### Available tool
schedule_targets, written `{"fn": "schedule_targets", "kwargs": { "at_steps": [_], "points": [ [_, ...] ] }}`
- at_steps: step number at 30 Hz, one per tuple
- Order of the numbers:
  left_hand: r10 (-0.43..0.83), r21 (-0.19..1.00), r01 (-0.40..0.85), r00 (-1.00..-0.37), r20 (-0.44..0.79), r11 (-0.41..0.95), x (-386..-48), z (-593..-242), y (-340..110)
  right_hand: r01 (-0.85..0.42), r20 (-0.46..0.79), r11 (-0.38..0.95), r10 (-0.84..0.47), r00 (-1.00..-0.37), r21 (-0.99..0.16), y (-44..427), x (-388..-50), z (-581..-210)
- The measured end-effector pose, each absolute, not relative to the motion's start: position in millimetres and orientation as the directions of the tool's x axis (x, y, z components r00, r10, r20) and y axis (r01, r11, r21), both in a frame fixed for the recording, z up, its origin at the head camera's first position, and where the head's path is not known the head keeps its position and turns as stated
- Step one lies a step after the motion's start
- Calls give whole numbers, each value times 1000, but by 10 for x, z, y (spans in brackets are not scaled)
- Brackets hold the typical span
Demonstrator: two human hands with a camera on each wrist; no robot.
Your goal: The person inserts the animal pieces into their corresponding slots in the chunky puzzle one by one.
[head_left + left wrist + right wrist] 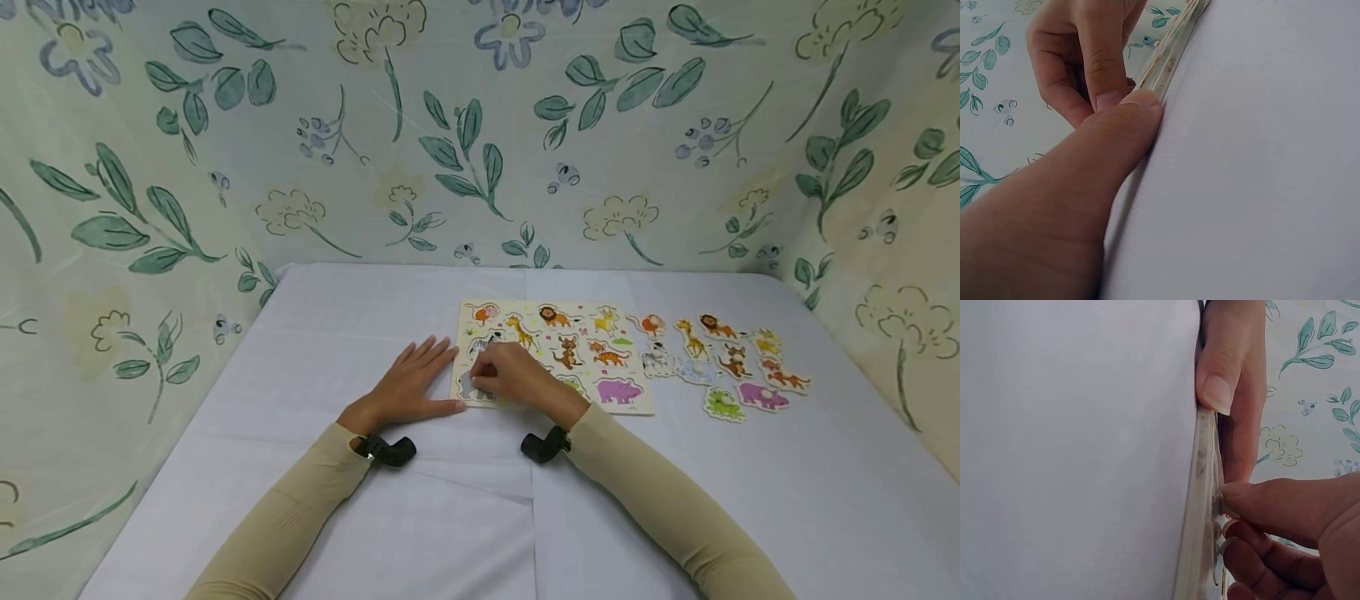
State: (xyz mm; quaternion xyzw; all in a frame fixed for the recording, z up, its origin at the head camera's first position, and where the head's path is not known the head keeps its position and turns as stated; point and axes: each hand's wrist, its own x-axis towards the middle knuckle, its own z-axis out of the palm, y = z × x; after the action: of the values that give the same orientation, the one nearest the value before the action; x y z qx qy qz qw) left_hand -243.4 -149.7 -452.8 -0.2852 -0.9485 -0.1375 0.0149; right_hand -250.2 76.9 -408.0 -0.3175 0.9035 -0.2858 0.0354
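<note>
A cream puzzle board (517,308) with animal pictures lies flat on the white table. My left hand (408,387) rests palm down at its left side, fingers spread; the thumb touches the front edge near the corner, as the left wrist view also shows. With thumb and fingertips my right hand (517,375) pinches a grey animal puzzle piece (467,387) at the board's front left corner. The right wrist view shows that pinch low over the board's edge (1194,487). My right hand and forearm hide part of the board's middle and front.
Right of the board lie several loose animal pieces, among them a lion (718,326), a giraffe (690,340), a zebra (657,360), a green one (723,405) and a purple hippo (763,396). A flowered cloth (480,233) hangs behind the table (360,308).
</note>
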Motion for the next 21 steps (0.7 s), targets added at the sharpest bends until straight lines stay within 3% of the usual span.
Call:
{"fn": "schedule_targets", "kwargs": {
  "at_steps": [21],
  "points": [
    [540, 247, 548, -835, 108, 799, -2438, -4539, -1494, -525, 88, 633, -588, -804, -569, 777, -2498, -4067]
  ]
}}
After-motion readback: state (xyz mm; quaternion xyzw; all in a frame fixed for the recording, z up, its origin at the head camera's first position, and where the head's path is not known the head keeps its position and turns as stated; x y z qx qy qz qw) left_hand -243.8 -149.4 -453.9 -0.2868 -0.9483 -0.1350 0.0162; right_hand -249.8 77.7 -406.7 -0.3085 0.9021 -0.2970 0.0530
